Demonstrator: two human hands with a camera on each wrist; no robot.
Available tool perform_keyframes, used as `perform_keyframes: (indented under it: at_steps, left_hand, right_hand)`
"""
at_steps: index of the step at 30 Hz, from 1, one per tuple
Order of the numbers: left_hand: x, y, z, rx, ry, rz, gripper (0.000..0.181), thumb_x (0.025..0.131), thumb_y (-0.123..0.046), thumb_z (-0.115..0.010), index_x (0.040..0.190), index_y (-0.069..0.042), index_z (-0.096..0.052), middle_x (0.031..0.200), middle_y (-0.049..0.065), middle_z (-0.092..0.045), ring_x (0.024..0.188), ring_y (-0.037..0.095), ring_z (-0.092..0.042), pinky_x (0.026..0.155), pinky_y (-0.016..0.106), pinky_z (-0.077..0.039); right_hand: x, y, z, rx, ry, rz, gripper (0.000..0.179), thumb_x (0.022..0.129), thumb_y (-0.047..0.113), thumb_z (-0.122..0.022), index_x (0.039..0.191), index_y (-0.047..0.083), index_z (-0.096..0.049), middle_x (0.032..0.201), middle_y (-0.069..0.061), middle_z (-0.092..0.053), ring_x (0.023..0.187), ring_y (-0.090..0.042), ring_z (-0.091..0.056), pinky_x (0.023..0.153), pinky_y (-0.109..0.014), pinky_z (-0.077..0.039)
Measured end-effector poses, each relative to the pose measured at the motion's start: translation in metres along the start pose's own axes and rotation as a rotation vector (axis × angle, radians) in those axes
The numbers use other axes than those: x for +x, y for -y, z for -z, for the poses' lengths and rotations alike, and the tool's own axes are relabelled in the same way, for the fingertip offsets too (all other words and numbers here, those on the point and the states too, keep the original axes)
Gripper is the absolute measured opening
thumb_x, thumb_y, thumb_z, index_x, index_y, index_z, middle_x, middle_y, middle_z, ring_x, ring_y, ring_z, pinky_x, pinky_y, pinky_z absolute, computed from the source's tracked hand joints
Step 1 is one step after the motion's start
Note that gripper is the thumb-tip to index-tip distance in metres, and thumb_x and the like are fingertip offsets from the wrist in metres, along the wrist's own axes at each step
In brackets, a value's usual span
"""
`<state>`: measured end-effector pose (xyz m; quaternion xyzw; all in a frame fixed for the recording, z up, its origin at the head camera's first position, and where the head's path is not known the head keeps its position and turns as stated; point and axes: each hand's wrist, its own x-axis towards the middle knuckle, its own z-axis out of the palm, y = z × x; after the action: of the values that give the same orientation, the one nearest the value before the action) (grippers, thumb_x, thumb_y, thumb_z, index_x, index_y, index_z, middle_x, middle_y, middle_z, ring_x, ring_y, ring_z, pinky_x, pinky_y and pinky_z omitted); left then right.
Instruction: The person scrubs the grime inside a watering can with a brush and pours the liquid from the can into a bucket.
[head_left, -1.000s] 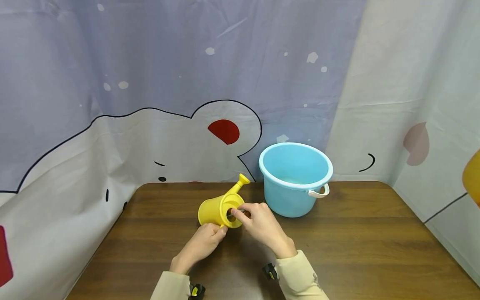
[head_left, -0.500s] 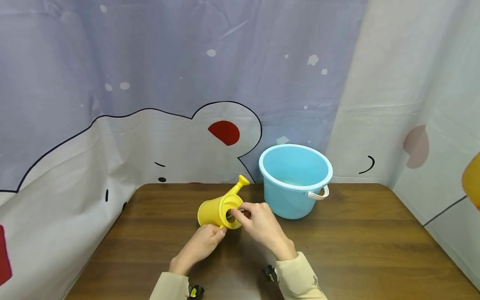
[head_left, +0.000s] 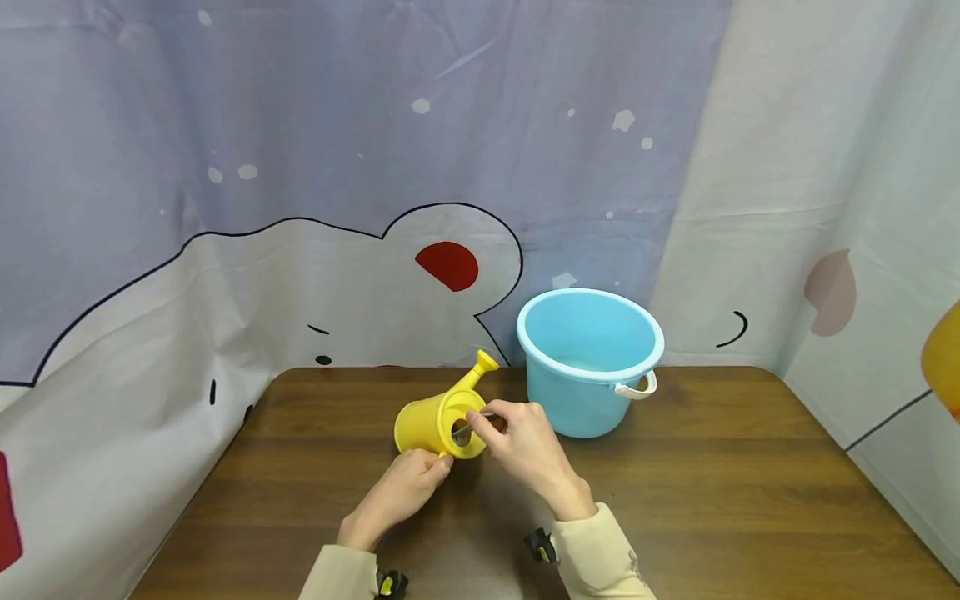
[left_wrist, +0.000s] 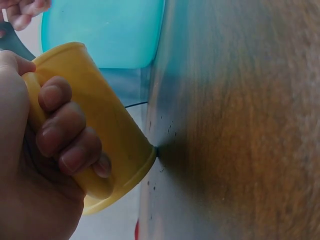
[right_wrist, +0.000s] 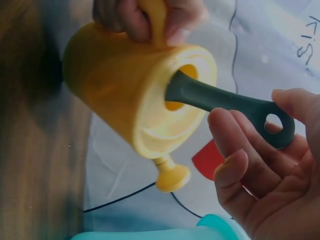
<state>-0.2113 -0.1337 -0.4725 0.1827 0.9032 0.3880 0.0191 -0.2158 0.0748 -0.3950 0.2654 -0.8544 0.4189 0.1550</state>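
Note:
A yellow watering can (head_left: 427, 423) is tilted over the table, its top opening facing the right hand and its spout (head_left: 476, 372) pointing up and back. Curled round the can's handle is the left hand (head_left: 408, 485); the left wrist view shows the fingers (left_wrist: 65, 122) closed on it. Between thumb and fingers, the right hand (head_left: 531, 450) pinches the holed end of a dark green handle (right_wrist: 225, 97). The handle's other end reaches into the can's opening, so most of the tool's working end is hidden and its kind cannot be told.
A light blue bucket (head_left: 577, 400) with a white grip (head_left: 637, 387) stands at the back of the wooden table (head_left: 712, 483), just behind the right hand. A printed curtain (head_left: 337, 283) hangs along the table's back and sides.
The right hand has shifted slightly, its fingertips a little higher, and the green handle has changed its slant in the opening. The left hand and the watering can stay almost still.

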Motion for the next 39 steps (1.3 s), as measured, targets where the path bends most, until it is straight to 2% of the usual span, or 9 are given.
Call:
perform_keyframes:
  at_steps: [8,14,19,22,24,30,35,39]
  left_hand:
    - [0.000,0.000,-0.001,-0.003,-0.002,-0.013,0.054,0.103,-0.034,-0.043,0.053,-0.016,-0.038,0.049,-0.012,-0.030,0.044,0.005,-0.023,0.044,0.023,-0.021]
    - [0.001,-0.001,0.000,-0.003,0.002,-0.010,0.054,0.103,-0.034,-0.043,0.053,-0.015,-0.039,0.049,-0.011,-0.030,0.044,0.005,-0.023,0.044,0.023,-0.021]
    - [0.001,0.000,-0.001,0.005,0.002,-0.015,0.053,0.103,-0.033,-0.043,0.053,-0.016,-0.039,0.050,-0.011,-0.030,0.044,0.005,-0.023,0.044,0.023,-0.021]
    - [0.000,0.001,-0.001,0.003,0.001,-0.011,0.053,0.103,-0.033,-0.044,0.053,-0.016,-0.039,0.049,-0.011,-0.030,0.044,0.005,-0.023,0.044,0.023,-0.021]
    - [0.000,0.001,-0.001,0.003,0.003,-0.009,0.054,0.103,-0.034,-0.044,0.053,-0.016,-0.040,0.049,-0.011,-0.031,0.044,0.005,-0.024,0.044,0.023,-0.021]
    - [0.000,0.001,-0.001,0.005,-0.002,-0.015,0.054,0.103,-0.032,-0.045,0.052,-0.016,-0.039,0.049,-0.012,-0.030,0.044,0.004,-0.024,0.044,0.023,-0.021]
    - [0.001,0.001,-0.001,0.006,-0.004,-0.018,0.053,0.103,-0.031,-0.045,0.052,-0.016,-0.039,0.049,-0.012,-0.031,0.044,0.005,-0.024,0.044,0.023,-0.022]
    - [0.001,0.001,0.000,0.011,-0.002,-0.020,0.053,0.103,-0.032,-0.044,0.052,-0.016,-0.040,0.049,-0.011,-0.031,0.044,0.005,-0.025,0.044,0.023,-0.022]
  right_hand:
    - [0.001,-0.012,-0.013,-0.030,0.045,-0.004,0.021,0.096,0.028,-0.064,0.095,0.009,-0.074,0.062,0.004,-0.063,0.045,0.004,-0.051,0.051,-0.023,-0.046]
    - [0.000,-0.017,-0.017,-0.065,0.067,0.011,0.023,0.097,0.032,-0.062,0.091,0.013,-0.073,0.055,0.011,-0.052,0.048,0.000,-0.047,0.050,-0.023,-0.042]
    - [0.000,-0.017,-0.014,-0.058,0.053,0.099,0.030,0.096,0.027,-0.063,0.069,0.014,-0.065,0.051,0.015,-0.044,0.047,0.000,-0.042,0.046,-0.022,-0.038]
    - [0.000,-0.017,-0.010,-0.047,0.062,0.166,0.035,0.095,0.023,-0.065,0.062,0.016,-0.057,0.050,0.017,-0.041,0.046,0.001,-0.042,0.046,-0.020,-0.037]
    - [0.000,-0.016,-0.006,-0.044,0.084,0.203,0.034,0.094,0.022,-0.066,0.063,0.017,-0.055,0.052,0.017,-0.039,0.048,0.002,-0.040,0.046,-0.018,-0.036]
    - [0.002,-0.016,0.008,-0.044,0.110,0.282,0.020,0.090,0.019,-0.070,0.073,0.013,-0.063,0.058,0.014,-0.031,0.052,-0.001,-0.033,0.049,-0.018,-0.031]
    - [0.002,-0.016,0.013,-0.048,0.112,0.250,0.022,0.089,0.015,-0.072,0.071,0.015,-0.059,0.057,0.013,-0.030,0.050,-0.001,-0.031,0.047,-0.019,-0.030]
    - [0.002,-0.016,0.009,-0.073,0.141,0.221,0.018,0.089,0.013,-0.071,0.075,0.010,-0.062,0.058,0.012,-0.034,0.052,-0.003,-0.035,0.049,-0.021,-0.034]
